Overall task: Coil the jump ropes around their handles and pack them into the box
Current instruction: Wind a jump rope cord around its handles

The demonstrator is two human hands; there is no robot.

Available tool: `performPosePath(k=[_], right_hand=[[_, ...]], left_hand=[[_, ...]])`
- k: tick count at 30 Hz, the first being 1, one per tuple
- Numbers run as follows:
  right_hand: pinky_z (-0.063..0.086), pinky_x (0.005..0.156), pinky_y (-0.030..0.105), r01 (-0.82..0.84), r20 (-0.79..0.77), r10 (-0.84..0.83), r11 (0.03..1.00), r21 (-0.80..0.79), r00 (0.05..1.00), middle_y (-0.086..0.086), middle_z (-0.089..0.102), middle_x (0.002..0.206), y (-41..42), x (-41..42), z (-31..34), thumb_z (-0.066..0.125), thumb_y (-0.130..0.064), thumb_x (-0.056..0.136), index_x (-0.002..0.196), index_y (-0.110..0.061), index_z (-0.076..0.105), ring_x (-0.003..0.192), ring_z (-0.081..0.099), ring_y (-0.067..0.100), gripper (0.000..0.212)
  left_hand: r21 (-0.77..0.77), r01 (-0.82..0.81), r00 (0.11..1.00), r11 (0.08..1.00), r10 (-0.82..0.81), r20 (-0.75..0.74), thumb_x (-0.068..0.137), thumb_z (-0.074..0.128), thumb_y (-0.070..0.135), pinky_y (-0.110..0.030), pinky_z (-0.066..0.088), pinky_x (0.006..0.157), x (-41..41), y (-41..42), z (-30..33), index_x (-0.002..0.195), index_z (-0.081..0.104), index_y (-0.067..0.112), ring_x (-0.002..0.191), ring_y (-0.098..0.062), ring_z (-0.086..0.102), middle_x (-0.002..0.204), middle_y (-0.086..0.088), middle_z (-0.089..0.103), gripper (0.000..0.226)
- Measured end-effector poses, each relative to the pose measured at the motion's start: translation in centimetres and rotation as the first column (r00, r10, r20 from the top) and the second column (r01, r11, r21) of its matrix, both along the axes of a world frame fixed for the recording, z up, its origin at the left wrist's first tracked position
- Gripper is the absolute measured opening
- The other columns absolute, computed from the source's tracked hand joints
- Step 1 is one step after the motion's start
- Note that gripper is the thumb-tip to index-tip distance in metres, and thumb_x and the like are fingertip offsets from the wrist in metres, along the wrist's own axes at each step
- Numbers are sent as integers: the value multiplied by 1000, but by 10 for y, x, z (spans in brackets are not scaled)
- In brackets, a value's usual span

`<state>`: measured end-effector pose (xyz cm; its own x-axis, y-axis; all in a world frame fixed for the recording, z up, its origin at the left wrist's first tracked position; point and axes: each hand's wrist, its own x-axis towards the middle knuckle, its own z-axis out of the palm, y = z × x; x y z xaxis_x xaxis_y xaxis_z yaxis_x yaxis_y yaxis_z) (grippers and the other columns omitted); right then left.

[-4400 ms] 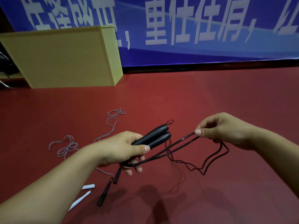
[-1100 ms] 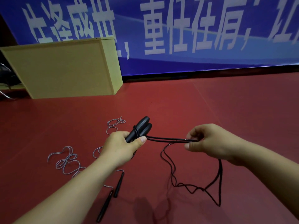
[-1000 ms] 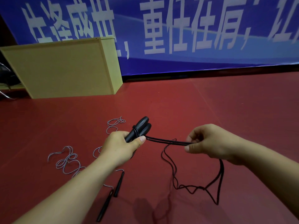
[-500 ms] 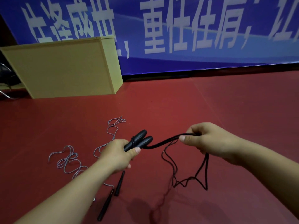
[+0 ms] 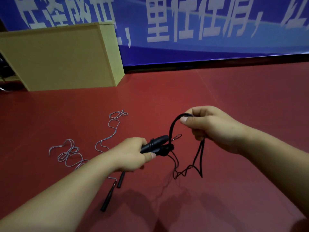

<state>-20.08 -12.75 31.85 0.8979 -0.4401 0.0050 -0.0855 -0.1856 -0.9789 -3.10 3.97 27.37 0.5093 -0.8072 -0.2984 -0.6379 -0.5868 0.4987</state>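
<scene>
In my left hand [image 5: 132,154] I grip a pair of black handles [image 5: 155,145] side by side, fingers curled round their near ends, thumb lying along the lower one. A turn of black rope [image 5: 172,131] already circles them where they leave my fist, and a thicker bunch of wraps sits at their far tips. From that bunch the rope rises in an arch to my right hand [image 5: 210,128], which pinches it between thumb and bent forefinger, the other fingers curled under. The right hand is held higher than the handles and to their right, wrist bent inward. Below it the slack hangs in a doubled loop, kinked and twisted at the bottom, ending just above the red floor [image 5: 234,97].

Left of the handles and below my left forearm, a second jump rope [image 5: 110,129] lies uncoiled on the floor: a thin grey cord in loose squiggles, with two slim black grips [image 5: 108,195] near my arm. Well beyond the handles, up and to the left, stands the yellow box [image 5: 56,59], against a blue banner [image 5: 217,27] with white characters.
</scene>
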Motion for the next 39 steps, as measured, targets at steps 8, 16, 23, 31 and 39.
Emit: performPosePath(k=[8,16,23,31,39], right_hand=[[30,55,28,73,-25,-73,997,14,997,-1,37,66,-11,4,-5,65,-20,91,73,-17,53,54,35,11,22],[38,60,33,198,-90,-209,974,-113,974,0,42,66,-19,6,-13,69,-29,89,80,-14,57,61,42,16,21],[40,61,34,282,-85,-301,941,-186,950,4,46,70,-20,6,-15,69,-33,89,83,-13,63,63,44,18,22],[38,57,29,262,-162,-301,938,-225,940,-1,50,67,-23,7,-17,76,-40,81,89,-9,69,61,43,15,33],[36,62,34,123,-304,-163,982,-145,939,6,57,74,-19,8,-22,70,-23,81,80,-17,65,70,46,21,8]], left_hand=[[-26,207,953,978,-207,-220,98,56,25,-19,42,45,-21,-4,12,97,55,19,49,-17,57,85,-7,74,6],[7,278,908,961,-260,-327,100,54,29,-28,43,52,-27,-6,15,105,56,20,54,-17,63,89,-6,74,11],[-49,319,838,947,-305,-453,100,55,24,-24,42,45,-31,-8,21,104,56,13,54,-16,63,88,-9,72,12],[-197,348,732,917,-396,-554,95,61,29,-24,43,56,-31,-4,27,110,58,9,61,-16,61,88,-5,71,26],[-329,265,647,907,-420,-637,91,59,25,-22,44,55,-28,-4,30,120,57,8,62,-15,59,88,-8,69,34]])
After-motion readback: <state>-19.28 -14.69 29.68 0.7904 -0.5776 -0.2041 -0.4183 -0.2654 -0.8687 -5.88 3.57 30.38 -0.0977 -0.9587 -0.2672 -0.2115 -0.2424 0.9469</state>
